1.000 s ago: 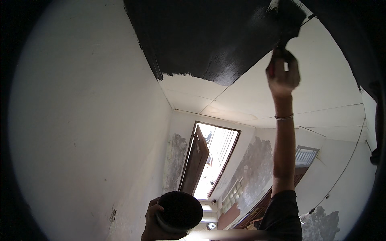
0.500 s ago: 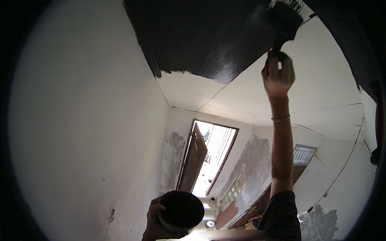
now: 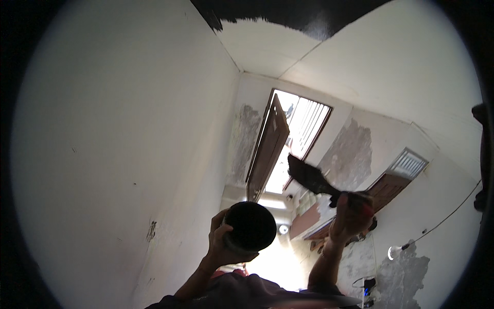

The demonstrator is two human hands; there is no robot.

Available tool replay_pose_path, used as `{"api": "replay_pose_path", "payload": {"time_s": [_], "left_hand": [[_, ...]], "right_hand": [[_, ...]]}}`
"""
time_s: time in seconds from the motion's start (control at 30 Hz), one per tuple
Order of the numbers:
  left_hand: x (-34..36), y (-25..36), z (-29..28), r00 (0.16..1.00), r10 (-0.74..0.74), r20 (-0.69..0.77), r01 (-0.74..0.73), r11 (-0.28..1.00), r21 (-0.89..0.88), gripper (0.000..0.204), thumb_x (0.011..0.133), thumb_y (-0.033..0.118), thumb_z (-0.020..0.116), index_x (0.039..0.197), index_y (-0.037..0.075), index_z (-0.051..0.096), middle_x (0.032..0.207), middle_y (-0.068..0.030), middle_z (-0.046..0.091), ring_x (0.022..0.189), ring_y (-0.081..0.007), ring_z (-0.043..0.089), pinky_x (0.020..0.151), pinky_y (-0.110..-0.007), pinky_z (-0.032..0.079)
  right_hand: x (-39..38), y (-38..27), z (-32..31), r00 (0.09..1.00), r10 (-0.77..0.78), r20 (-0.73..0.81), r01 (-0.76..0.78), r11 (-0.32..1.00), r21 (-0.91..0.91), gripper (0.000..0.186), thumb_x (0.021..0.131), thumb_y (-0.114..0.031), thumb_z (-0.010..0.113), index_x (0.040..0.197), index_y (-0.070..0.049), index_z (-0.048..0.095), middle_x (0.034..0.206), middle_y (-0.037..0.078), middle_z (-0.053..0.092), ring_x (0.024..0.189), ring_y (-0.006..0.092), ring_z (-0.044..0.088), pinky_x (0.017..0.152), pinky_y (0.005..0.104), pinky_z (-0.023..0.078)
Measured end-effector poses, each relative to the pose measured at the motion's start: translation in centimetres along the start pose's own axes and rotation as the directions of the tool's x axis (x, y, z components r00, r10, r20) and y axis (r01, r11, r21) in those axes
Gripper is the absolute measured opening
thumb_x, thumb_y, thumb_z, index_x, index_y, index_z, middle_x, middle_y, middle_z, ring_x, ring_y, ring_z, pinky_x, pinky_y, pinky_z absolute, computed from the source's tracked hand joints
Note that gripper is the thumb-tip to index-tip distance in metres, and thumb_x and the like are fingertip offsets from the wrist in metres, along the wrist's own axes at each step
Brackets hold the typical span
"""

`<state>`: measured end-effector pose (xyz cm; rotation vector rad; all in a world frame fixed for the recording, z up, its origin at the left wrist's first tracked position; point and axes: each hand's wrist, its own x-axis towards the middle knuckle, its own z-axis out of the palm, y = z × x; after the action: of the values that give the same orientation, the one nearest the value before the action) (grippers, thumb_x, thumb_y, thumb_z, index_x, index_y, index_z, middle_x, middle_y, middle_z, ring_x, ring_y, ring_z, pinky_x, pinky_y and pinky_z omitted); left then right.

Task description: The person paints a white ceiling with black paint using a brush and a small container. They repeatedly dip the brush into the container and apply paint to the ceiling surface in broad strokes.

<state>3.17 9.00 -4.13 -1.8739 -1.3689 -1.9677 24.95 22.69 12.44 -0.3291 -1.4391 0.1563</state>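
Note:
My left hand [image 3: 220, 243] is wrapped round a round paint container [image 3: 251, 226], its dark open mouth facing me. My right hand [image 3: 353, 213] grips a wide paintbrush [image 3: 311, 176] by its handle. The brush's dark, paint-covered bristles point up and left, apart from the container and in front of the doorway. At the top, black paint [image 3: 298, 15] covers part of the white ceiling [image 3: 401, 56], ending in a ragged edge. How much paint is inside the container is too dark to tell.
A plain white wall [image 3: 113, 139] fills the left side. Ahead, a brown door [image 3: 270, 141] stands ajar in a bright doorway. A light bulb [image 3: 394, 252] hangs on a cord at the right. Grey patches [image 3: 352, 154] mark the far walls.
My right hand has brought the brush down from the painted ceiling toward the container. The view has tilted lower, so less of the black area shows. My left hand still holds the container.

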Motion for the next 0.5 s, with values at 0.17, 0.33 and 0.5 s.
{"api": "replay_pose_path", "payload": {"time_s": [0.17, 0.33, 0.5], "left_hand": [[-1.5, -1.9, 2.3, 0.999, 0.019, -0.04, -0.017, 0.998, 0.057, 0.105, 0.055, 0.036, 0.102, 0.138, 0.023, 0.039, 0.143, -0.0301, 0.044, 0.131, -0.0489, 0.051, 0.104, -0.057, 0.049], [-2.4, -2.7, 4.9, 0.998, 0.019, -0.065, -0.014, 0.998, 0.068, 0.105, 0.055, 0.036, 0.102, 0.137, 0.02, 0.038, 0.143, -0.0345, 0.041, 0.129, -0.0526, 0.051, 0.099, -0.057, 0.052], [-2.6, -2.8, 5.7, 0.999, 0.047, -0.018, -0.046, 0.998, 0.052, 0.104, 0.057, 0.039, 0.101, 0.137, 0.024, 0.036, 0.147, -0.0358, 0.037, 0.133, -0.0548, 0.047, 0.103, -0.06, 0.051]], "right_hand": [[-6.6, -1.9, -1.8, 0.956, 0.291, -0.027, -0.292, 0.953, -0.077, 0.026, 0.085, -0.016, 0.082, 0.099, -0.001, 0.065, 0.086, 0.009, 0.068, 0.079, 0.0171, 0.067, 0.071, 0.0282, 0.052], [-7.4, -2.8, -2.7, 0.927, 0.363, 0.093, -0.336, 0.915, -0.222, 0.022, 0.088, -0.014, 0.079, 0.098, 0.0, 0.064, 0.087, 0.01, 0.07, 0.075, 0.0176, 0.069, 0.069, 0.0277, 0.054], [-6.8, -2.6, -1.7, 0.87, 0.407, 0.279, -0.347, 0.906, -0.24, 0.013, 0.092, -0.006, 0.075, 0.09, 0.003, 0.066, 0.083, 0.011, 0.07, 0.064, 0.0143, 0.069, 0.055, 0.0248, 0.056]]}}
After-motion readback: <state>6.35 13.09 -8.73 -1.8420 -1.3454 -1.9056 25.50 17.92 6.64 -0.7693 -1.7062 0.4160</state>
